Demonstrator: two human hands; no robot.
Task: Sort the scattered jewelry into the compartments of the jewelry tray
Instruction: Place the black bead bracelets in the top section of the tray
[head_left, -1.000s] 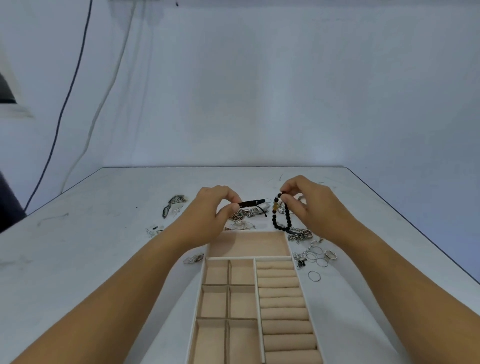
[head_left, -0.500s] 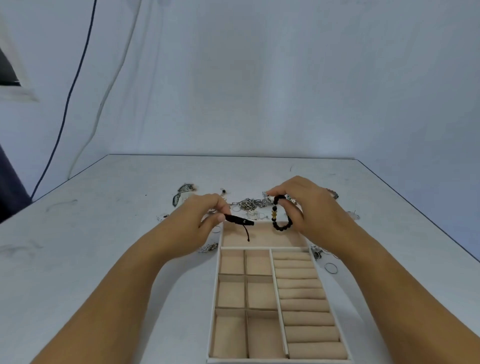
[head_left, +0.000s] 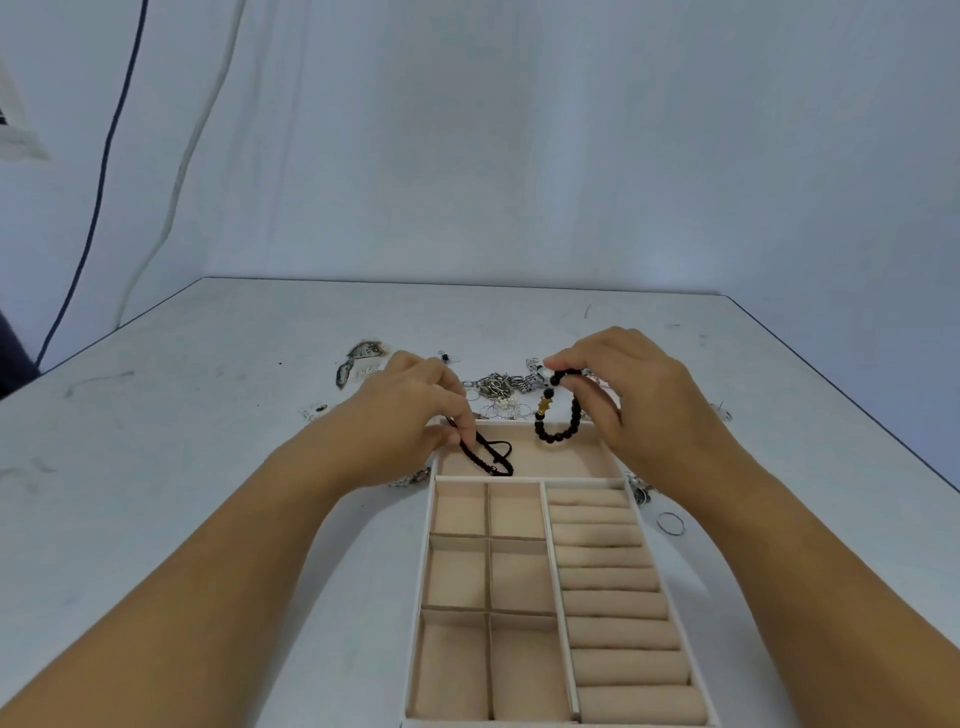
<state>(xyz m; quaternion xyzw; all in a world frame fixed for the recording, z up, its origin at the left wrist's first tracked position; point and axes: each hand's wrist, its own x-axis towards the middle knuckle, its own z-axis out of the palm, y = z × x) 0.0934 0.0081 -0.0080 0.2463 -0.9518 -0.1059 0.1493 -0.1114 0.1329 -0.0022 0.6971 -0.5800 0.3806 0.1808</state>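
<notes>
A white tabletop (head_left: 208, 441) carries a jewelry tray (head_left: 424, 566) lined in beige. The tray has one long compartment across its far end, six square compartments (head_left: 460, 571) on the left below it, and a column of ring rolls (head_left: 608, 577) on the right.

The left hand (head_left: 410, 410) is at the tray's far left corner. Its grip is closed on one end of a black cord bracelet (head_left: 488, 453), the rest of which lies in the left part of the long compartment.

The right hand (head_left: 639, 395) pinches a black beaded bracelet (head_left: 558, 434) with a gold charm. It dangles above the far edge of that same compartment, and whether its lowest beads touch the lining cannot be told.

Beyond the tray, between the hands, lies a heap of silver chains and small pieces (head_left: 496, 387). A single thin ring (head_left: 670, 523) lies on the tabletop just right of the tray.
</notes>
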